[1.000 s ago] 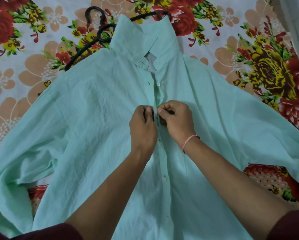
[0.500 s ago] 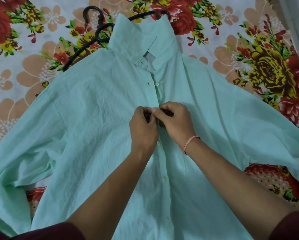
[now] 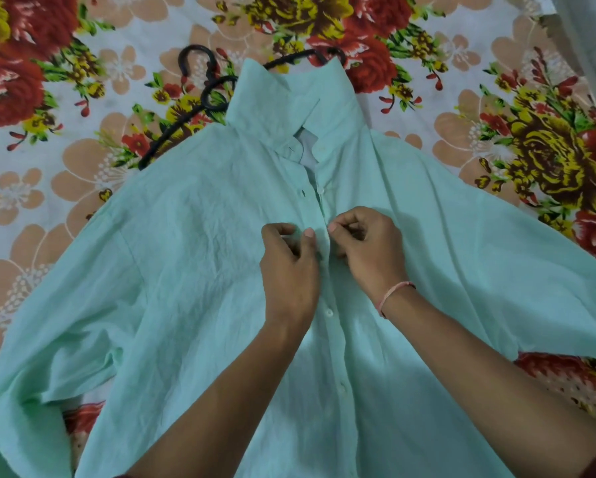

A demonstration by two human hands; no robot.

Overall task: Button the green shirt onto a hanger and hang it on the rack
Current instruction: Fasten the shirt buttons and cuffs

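Note:
The pale green shirt (image 3: 193,270) lies front-up and spread wide on a flowered bed sheet. Black hangers (image 3: 200,98) lie at its collar, partly hidden under the cloth. My left hand (image 3: 289,267) pinches the left edge of the button placket at chest height. My right hand (image 3: 369,246) pinches the right edge just across from it, a small gap between the two. A white button (image 3: 321,190) shows above my hands near the open collar, and more buttons (image 3: 329,312) run down below them.
The flowered bed sheet (image 3: 65,167) covers the whole surface around the shirt. A pale wall or curtain (image 3: 593,36) rises at the far right edge. Both sleeves of the shirt spread out to the sides.
My hands, pressed together on the placket before, have drawn slightly apart. The view has shifted so the shirt and hangers sit lower in the frame.

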